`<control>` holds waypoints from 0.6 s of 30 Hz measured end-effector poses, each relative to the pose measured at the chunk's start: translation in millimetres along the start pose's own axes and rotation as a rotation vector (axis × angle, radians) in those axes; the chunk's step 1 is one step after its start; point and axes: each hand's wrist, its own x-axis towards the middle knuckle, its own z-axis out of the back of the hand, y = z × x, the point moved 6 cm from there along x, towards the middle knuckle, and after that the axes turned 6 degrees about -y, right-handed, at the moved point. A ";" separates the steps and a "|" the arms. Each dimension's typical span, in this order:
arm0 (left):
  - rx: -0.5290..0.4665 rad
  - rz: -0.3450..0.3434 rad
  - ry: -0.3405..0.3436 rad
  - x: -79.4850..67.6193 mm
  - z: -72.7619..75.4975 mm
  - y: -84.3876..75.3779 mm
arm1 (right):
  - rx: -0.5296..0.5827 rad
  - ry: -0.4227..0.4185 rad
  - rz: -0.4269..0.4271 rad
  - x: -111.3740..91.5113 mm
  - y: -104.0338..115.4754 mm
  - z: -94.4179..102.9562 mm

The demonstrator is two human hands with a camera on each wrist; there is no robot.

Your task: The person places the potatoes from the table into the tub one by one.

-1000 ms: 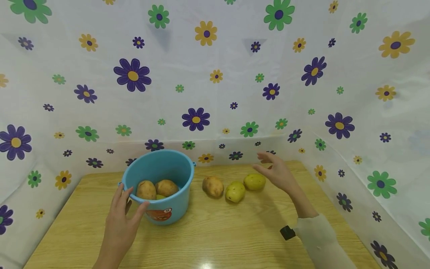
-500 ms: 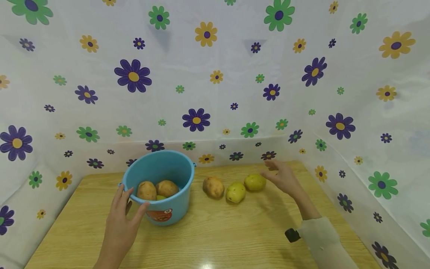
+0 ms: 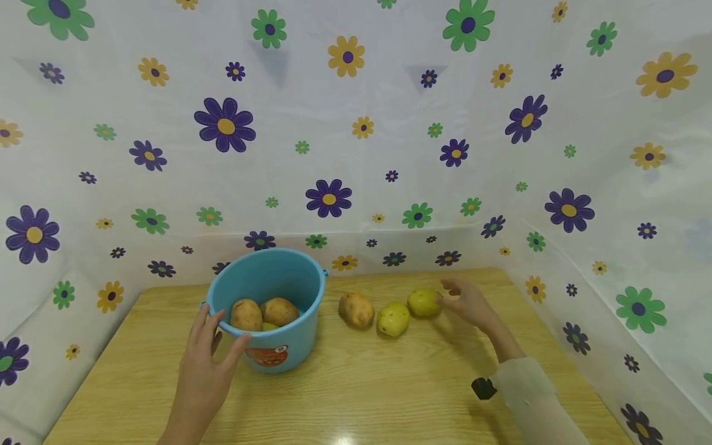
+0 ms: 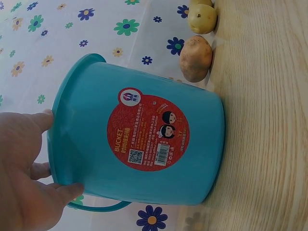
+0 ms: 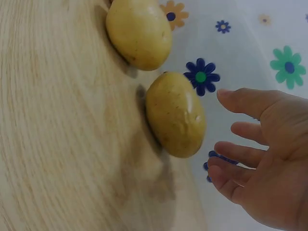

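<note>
My left hand (image 3: 204, 364) rests its spread thumb and fingers against the rim of a blue bucket (image 3: 297, 346). The left wrist view shows the fingers touching the rim above the red label (image 4: 147, 130). Inside the bucket lie a brown potato (image 3: 246, 316), another brown potato (image 3: 280, 311) and a partly hidden yellowish one. On the table, a brown potato (image 3: 356, 310), a yellow-green potato (image 3: 393, 319) and a second yellow-green potato (image 3: 424, 303) lie in a row. Beside the rightmost one is my right hand (image 3: 470, 306), fingers spread and holding nothing; the right wrist view shows a gap between hand and potato (image 5: 175, 115).
The wooden table (image 3: 389, 395) extends in front of the potatoes. A white flowered cloth (image 3: 367, 148) hangs behind the table and along its sides. The bucket's handle (image 4: 103, 208) hangs down beside it. A small black object (image 3: 483, 388) is at my right sleeve.
My right hand has come down from above the rightmost potato to beside it, on its right. The left hand stays at the bucket rim, and the potatoes keep their places.
</note>
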 end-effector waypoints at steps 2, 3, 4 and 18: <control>-0.001 0.000 -0.002 0.1 -0.1 -0.3 | 0.007 0.021 -0.013 0.5 -6.2 -3.8; -0.003 -0.002 -0.002 -0.1 -0.1 -0.3 | 0.010 0.032 -0.014 0.9 -8.5 -5.5; -0.003 -0.003 -0.004 -0.1 -0.1 -0.3 | 0.019 0.040 -0.020 1.5 -10.7 -7.1; 0.009 -0.008 -0.005 -0.5 -0.1 -0.2 | 0.046 0.127 -0.054 13.5 -29.7 -24.0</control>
